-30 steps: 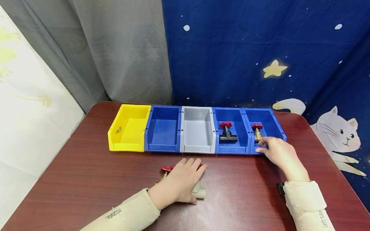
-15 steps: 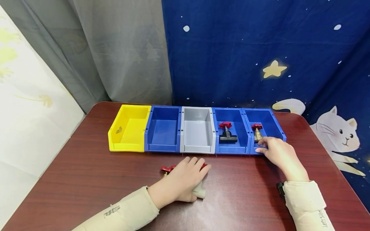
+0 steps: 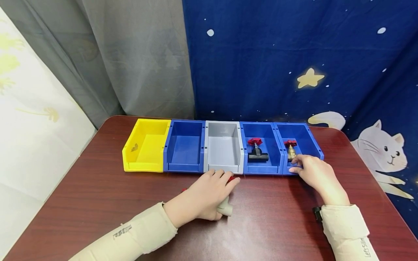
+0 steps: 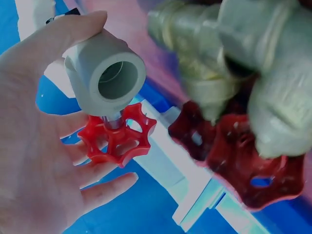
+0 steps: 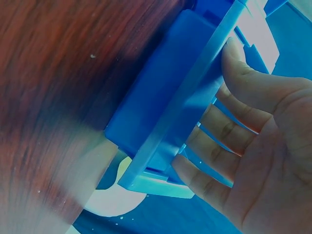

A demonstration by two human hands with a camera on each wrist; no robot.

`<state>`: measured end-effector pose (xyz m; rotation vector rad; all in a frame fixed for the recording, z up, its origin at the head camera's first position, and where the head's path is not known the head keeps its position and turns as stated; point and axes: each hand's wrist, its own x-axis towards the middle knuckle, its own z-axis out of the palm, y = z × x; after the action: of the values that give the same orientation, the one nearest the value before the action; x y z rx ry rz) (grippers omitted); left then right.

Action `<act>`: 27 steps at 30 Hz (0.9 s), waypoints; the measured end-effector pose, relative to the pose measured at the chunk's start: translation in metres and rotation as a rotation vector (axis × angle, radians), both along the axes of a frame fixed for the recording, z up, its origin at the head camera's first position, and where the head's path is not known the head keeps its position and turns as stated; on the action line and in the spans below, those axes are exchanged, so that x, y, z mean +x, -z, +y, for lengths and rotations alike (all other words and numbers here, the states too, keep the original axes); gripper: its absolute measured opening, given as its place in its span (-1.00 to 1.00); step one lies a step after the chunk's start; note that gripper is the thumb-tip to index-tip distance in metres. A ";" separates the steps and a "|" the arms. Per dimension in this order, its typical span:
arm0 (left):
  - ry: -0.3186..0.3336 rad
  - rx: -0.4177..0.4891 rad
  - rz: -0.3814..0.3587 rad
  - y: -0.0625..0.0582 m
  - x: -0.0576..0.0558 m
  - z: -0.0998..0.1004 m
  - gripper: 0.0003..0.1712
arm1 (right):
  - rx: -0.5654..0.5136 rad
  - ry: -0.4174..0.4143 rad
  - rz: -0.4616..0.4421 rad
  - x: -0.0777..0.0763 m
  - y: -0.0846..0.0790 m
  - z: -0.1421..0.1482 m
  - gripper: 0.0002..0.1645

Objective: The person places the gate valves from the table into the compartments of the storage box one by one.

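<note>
My left hand (image 3: 205,195) holds a grey plastic valve (image 3: 225,207) with a red handwheel, just in front of the grey bin (image 3: 223,169). In the left wrist view the thumb lies over the grey valve body (image 4: 105,73), and the fingers extend behind its handwheel (image 4: 117,139). Two brass-coloured valves with red handwheels (image 4: 256,170) loom blurred beside it; in the head view my left hand mostly hides them. My right hand (image 3: 316,177) rests at the front of the rightmost blue bin (image 5: 161,92), fingers loosely bent against its rim. A brass valve (image 3: 291,151) lies in that bin.
Bins stand in a row on the dark red table (image 3: 261,224): a yellow bin (image 3: 143,166), a blue bin (image 3: 184,166), the grey one, then two more blue ones. A black valve with a red handwheel (image 3: 257,156) lies in the fourth bin. Curtains hang behind.
My left hand has moved forward towards the grey bin with the grey valve, which has tilted, and covers more of the valves behind it. My right hand has stayed in place.
</note>
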<state>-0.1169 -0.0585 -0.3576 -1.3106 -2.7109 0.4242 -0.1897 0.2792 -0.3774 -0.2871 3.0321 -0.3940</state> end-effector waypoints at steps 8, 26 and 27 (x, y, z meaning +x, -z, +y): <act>-0.022 0.084 -0.062 -0.013 -0.009 -0.003 0.14 | -0.003 0.006 -0.002 0.000 0.001 0.000 -0.63; -0.028 0.117 -0.151 -0.025 -0.058 -0.003 0.23 | 0.002 -0.005 -0.003 0.000 0.000 0.001 -0.59; -0.030 0.122 -0.149 -0.026 -0.060 -0.003 0.23 | 0.003 -0.005 -0.003 0.000 0.000 0.001 -0.59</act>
<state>-0.1771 -0.0611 -0.3311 -1.3208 -2.8279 0.1657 -0.1900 0.2801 -0.3775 -0.2941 3.0277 -0.3899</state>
